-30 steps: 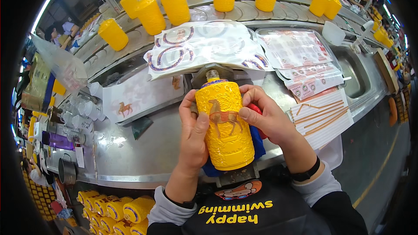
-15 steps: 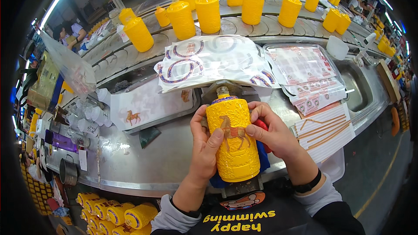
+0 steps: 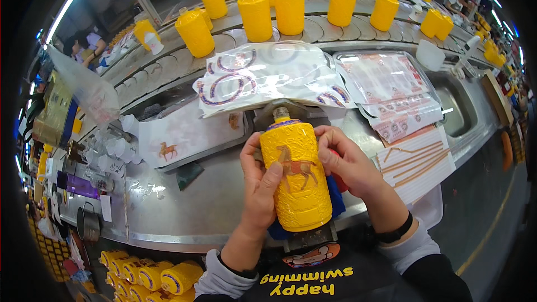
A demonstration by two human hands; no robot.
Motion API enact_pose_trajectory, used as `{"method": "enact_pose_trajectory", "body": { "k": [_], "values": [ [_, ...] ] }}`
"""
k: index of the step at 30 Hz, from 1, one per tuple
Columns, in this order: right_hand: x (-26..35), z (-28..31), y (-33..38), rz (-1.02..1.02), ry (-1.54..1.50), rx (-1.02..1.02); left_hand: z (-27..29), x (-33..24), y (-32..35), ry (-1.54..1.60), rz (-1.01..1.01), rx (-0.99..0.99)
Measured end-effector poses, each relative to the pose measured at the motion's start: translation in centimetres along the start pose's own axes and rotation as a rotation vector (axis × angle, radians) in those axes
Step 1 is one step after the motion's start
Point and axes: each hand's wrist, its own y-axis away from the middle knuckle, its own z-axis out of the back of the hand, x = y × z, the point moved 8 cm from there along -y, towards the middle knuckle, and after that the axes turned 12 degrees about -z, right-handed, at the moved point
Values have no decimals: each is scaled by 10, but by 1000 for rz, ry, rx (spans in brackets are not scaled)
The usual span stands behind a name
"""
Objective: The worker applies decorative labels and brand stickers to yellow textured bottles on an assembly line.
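Note:
A yellow embossed bottle (image 3: pixel 296 201) with a clear glass neck stands tilted in front of me on a dark stand, over a blue cloth (image 3: pixel 337 197). It bears a brown horse picture (image 3: pixel 296 169) and a patterned band around its shoulder. My left hand (image 3: pixel 260 182) grips its left side, thumb on the front beside the horse. At the right edge, my right hand (image 3: pixel 347 162) has curled fingers with thumb and forefinger close together. A red thing (image 3: pixel 339 185) shows behind that hand; whether the fingers hold it or the bottle's edge is hidden.
Behind lie sheets of ring-shaped decals (image 3: pixel 268 78), a tray with horse decals (image 3: pixel 196 137) and printed sheets (image 3: pixel 391 86). Brown strips (image 3: pixel 417 159) rest on white board near a sink (image 3: pixel 456 106). Yellow bottles (image 3: pixel 254 17) line the conveyor; more (image 3: pixel 179 277) are stacked lower left.
My right thumb has come off the horse picture to the bottle's right edge, uncovering the horse's rear. My left hand keeps its grip. The bottles on the conveyor have shifted.

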Motion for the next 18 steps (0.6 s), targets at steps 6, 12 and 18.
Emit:
{"method": "enact_pose_trajectory", "body": {
  "k": [6, 12, 18],
  "values": [
    [-2, -1, -3, 63, 32, -18, -4, -2, -1, 70, 4, -23],
    [-10, 1, -6, -58, -123, -13, -7, -3, -2, -10, -15, -18],
    [-2, -1, -5, 103, 89, -24, -9, -3, -2, 53, -4, -5]
  ]
}}
